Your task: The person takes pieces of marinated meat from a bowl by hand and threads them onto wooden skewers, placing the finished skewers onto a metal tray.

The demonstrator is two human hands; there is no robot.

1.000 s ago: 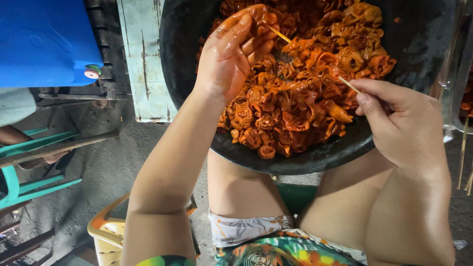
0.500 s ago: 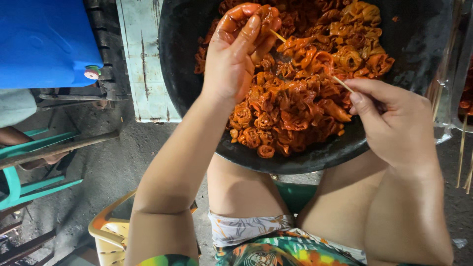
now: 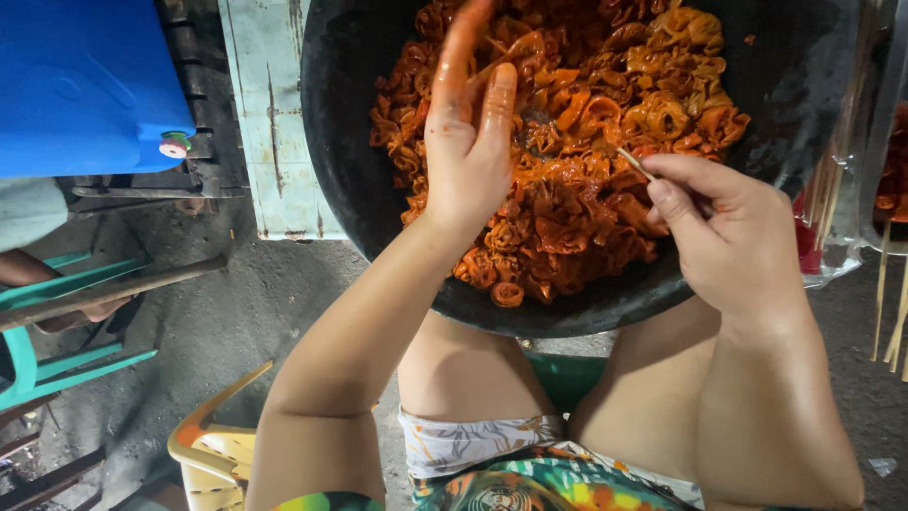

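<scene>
A big black basin (image 3: 350, 180) rests on my knees, filled with orange, sauce-coated curly meat pieces (image 3: 567, 218). My left hand (image 3: 468, 142) is raised over the heap, fingers smeared with orange sauce and pinching a piece near the top edge of the view. My right hand (image 3: 728, 237) is at the basin's right side, fingers closed on a thin wooden skewer (image 3: 636, 163) whose tip points into the meat.
A blue plastic container (image 3: 85, 85) sits at the upper left beside a pale green wooden board (image 3: 270, 123). A green chair (image 3: 57, 331) and a yellow plastic chair (image 3: 213, 454) stand at the left. More wooden skewers (image 3: 889, 303) and a plastic bag (image 3: 837, 227) lie at the right.
My left hand has lifted higher and further up the basin with a piece of meat. My right hand with the skewer has shifted slightly up.
</scene>
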